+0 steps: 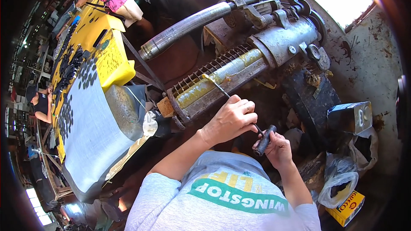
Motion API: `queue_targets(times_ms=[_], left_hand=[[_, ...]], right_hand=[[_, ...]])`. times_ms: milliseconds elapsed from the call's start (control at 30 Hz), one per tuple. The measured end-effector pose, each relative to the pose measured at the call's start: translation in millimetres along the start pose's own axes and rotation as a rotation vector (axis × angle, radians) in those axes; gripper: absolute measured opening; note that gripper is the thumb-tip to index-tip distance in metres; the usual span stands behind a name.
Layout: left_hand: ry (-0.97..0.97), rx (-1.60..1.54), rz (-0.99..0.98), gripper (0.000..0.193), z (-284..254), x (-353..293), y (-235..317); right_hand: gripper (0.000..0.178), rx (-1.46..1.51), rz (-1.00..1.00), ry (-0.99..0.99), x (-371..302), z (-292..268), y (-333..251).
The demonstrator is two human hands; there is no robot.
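Observation:
My left hand is closed around a thin dark metal rod. The rod's far tip, smeared yellowish, touches a long greasy cylinder coated in yellow-brown grease, lying in the trough of an old metal machine. At the near end, my right hand is closed on a short dark cylindrical handle that lies crosswise to the rod. The rod's end meets this handle; how they join cannot be made out. A coil spring runs along the trough's far side.
Left stands a table with a pale sheet carrying dark round discs, beside a yellow surface. Two people work along it. A thick metal tube rises over the machine. Right are a metal can, a plastic bag and a yellow box.

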State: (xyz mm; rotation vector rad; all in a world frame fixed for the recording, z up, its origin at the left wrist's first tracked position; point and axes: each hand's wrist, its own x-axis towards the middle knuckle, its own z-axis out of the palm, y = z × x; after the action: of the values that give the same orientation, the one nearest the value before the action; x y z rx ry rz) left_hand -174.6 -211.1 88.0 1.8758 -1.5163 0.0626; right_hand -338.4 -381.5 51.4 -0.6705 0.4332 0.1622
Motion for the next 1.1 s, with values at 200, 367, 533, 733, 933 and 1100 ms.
queue_targets(times_ms=[200,367,533,733,933,1100], left_hand=[[0.079,-0.023,-0.021,0.023,1.1,-2.8,5.5],[0.124,0.034,-0.004,0.028,4.9,-0.7,3.8],[0.099,0.138,-0.02,0.03,12.4,0.4,4.1],[0.021,0.171,-0.101,0.035,10.8,8.9,11.2],[0.018,0.133,-0.137,0.033,7.9,0.1,12.9],[-0.021,0.128,-0.147,0.029,1.0,-9.3,12.6]], right_hand=[[0.028,-0.064,-0.005,0.015,-5.3,8.3,-10.8],[0.042,-1.289,-0.519,0.437,-18.3,2.4,-8.5],[0.033,-1.296,-0.887,0.407,-22.3,7.1,-9.3],[0.058,-1.671,-1.306,0.158,-1.4,-5.7,4.7],[0.034,-0.516,-0.449,0.071,2.9,2.9,14.8],[0.034,-0.462,-0.327,0.038,10.0,5.6,13.6]])
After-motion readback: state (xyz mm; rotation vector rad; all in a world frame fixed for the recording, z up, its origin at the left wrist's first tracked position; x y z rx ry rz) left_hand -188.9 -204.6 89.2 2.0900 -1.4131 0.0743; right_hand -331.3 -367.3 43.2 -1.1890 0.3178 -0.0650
